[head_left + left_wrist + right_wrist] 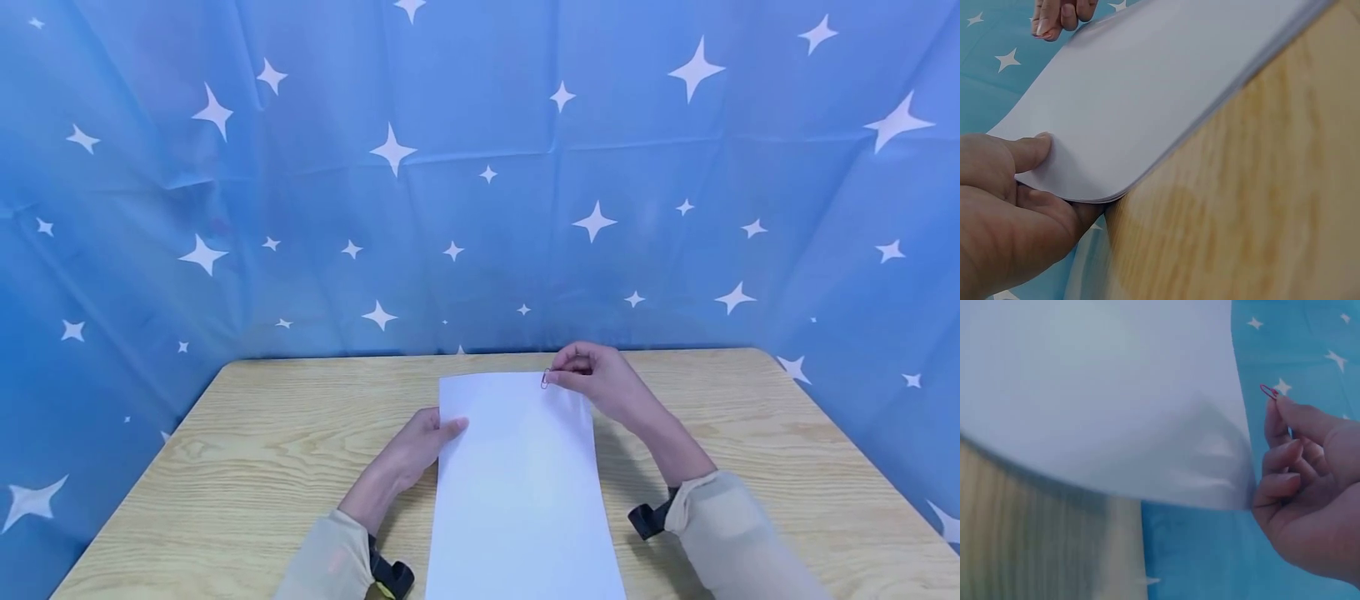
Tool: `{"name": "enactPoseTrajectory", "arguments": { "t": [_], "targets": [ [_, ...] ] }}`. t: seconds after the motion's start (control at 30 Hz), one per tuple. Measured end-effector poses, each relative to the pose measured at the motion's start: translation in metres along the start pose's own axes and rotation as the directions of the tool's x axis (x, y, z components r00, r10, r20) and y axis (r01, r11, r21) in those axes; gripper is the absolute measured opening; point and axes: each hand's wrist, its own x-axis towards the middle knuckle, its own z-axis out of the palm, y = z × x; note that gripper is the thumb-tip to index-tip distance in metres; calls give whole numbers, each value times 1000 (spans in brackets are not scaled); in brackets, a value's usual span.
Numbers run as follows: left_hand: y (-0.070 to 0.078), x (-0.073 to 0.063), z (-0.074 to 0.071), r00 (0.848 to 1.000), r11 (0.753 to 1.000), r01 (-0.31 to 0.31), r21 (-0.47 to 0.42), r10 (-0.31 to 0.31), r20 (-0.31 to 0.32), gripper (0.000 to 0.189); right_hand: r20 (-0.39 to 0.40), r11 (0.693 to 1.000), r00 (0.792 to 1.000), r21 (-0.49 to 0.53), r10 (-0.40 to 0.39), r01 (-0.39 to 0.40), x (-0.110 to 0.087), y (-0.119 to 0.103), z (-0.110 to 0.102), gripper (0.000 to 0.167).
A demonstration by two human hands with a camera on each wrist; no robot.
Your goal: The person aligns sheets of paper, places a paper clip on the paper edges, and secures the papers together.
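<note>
White sheets of paper [525, 492] stretch lengthwise from the front of the view toward the table's back, their far end lifted. My left hand [418, 443] grips the left edge, thumb on top and fingers underneath. In the left wrist view, several layers show at the edge of the paper [1110, 106]. Between thumb and forefinger, my right hand [603, 382] pinches a small red paper clip [1267, 392]. The clip is right by the far edge of the paper, toward its right corner. The right hand's other fingers are curled beside that corner.
The light wood table [285, 442] extends to both sides of the paper. Behind it hangs a blue curtain [480, 233] with white stars. Black wrist devices [651, 518] sit at the cuffs of both pale sleeves [742, 533].
</note>
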Motion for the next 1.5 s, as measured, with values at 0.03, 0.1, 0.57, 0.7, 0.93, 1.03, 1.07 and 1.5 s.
{"name": "enactPoseTrajectory", "arguments": {
  "t": [0.03,0.1,0.57,0.7,0.93,1.03,1.07,1.5],
  "targets": [
    [0,0,0,1000,1000,-1,-1,1,-1,31,3,1000,1000,-2,-3,3,1,-2,2,19],
    [-1,0,0,1000,1000,-3,-4,3,-2,31,12,1000,1000,-8,-14,14,2,-6,5,18],
    [-1,1,0,1000,1000,3,-13,-3,-4,31,8,994,999,-102,-37,37,20,-26,35,18],
    [-1,1,0,1000,1000,-1,-27,1,6,31,11,993,999,-108,-38,39,23,-28,39,15],
    [-3,3,2,1000,999,-3,-48,4,11,29,34,993,998,-100,-53,57,26,-29,41,12],
    [-3,4,2,1000,998,-9,-55,10,18,29,38,992,997,-102,-66,69,27,-29,43,11],
    [-3,4,2,1000,998,-10,-57,11,19,29,40,992,997,-101,-67,71,27,-29,44,11],
    [0,4,1,1000,999,-12,-48,13,24,29,68,989,992,-101,-106,113,42,-41,64,10]
  ]
}}
